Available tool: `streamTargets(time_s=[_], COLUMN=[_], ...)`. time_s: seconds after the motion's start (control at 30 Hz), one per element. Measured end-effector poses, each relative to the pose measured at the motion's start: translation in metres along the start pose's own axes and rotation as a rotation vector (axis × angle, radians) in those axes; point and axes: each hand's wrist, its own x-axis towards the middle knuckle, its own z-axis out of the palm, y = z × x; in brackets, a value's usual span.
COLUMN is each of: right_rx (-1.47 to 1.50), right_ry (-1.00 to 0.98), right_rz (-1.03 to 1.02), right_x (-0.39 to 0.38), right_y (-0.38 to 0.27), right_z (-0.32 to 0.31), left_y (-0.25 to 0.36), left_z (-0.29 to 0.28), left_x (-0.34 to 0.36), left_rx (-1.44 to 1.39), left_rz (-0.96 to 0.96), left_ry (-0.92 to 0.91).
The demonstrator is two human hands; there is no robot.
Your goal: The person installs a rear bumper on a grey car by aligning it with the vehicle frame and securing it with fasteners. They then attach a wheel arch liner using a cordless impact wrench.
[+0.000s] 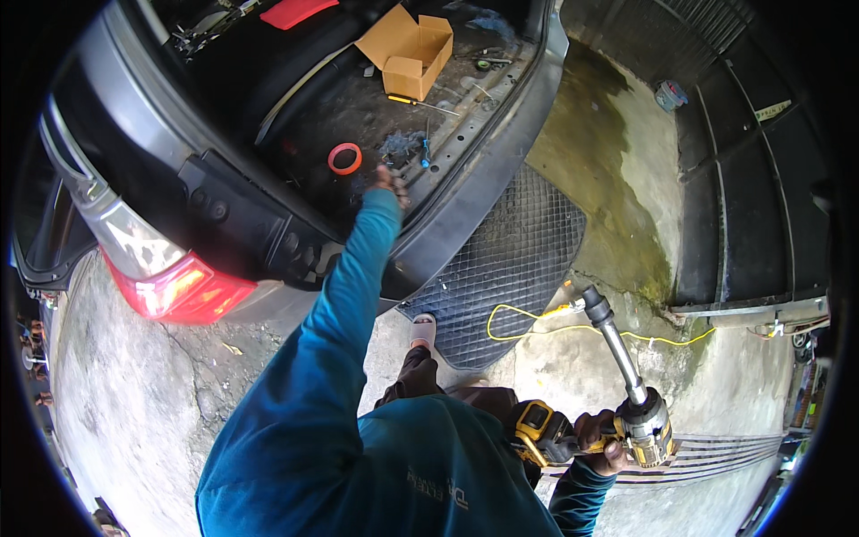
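Note:
My left hand reaches into the open rear of a silver car, just inside the sill. Its fingers look apart, with nothing visible in them, though they are small and slightly blurred. Close by on the dark cargo floor lie a roll of red-orange tape and a blue-handled screwdriver. Low at the right, my right hand is closed round the grip of a yellow and black cordless impact wrench. A long extension with a dark socket points away from the tool.
An opened cardboard box stands in the cargo area, with a yellow-handled screwdriver in front. A black quilted mat lies below the bumper. A yellow cord crosses the concrete floor. Dark metal panels rise at the right.

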Motion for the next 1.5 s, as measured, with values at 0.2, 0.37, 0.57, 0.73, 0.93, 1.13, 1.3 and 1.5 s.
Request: streamTargets(time_s=[0.2, 0.37, 0.57, 0.73, 0.93, 1.13, 1.3, 1.5], right_rx=[0.229, 0.333, 0.410, 0.388, 0.520, 0.638, 0.582, 0.796], right_ry=[-0.267, -0.524, -0.793, -1.130, -1.200, -1.078, -0.924, -0.956], right_rz=[-0.039, 0.223, 0.510, 0.703, 0.814, 0.937, 0.994, 0.995], right_x=[-0.009, -0.006, -0.033, -0.046, -0.088, -0.124, -0.115, -0.051], right_y=[0.022, 0.038, 0.079, 0.141, 0.284, 0.414, 0.506, 0.649], right_z=[-0.011, 0.003, 0.092, 0.197, 0.355, 0.513, 0.609, 0.739], left_y=[-0.070, -0.057, 0.022, 0.093, 0.173, 0.291, 0.423, 0.573], left_z=[0.040, -0.027, -0.152, -0.257, -0.406, -0.523, -0.591, -0.660], left_x=[-0.227, -0.409, -0.583, -0.675, -0.753, -0.774, -0.719, -0.607], left_rx=[0.078, -0.064, -0.145, -0.169, -0.136, -0.122, -0.024, 0.100], left_rz=[-0.323, -0.356, 0.061, 0.353, 0.541, 0.602, 0.600, 0.549], left_ry=[-0.333, -0.126, -0.002, 0.127, 0.233, 0.366, 0.346, 0.409])
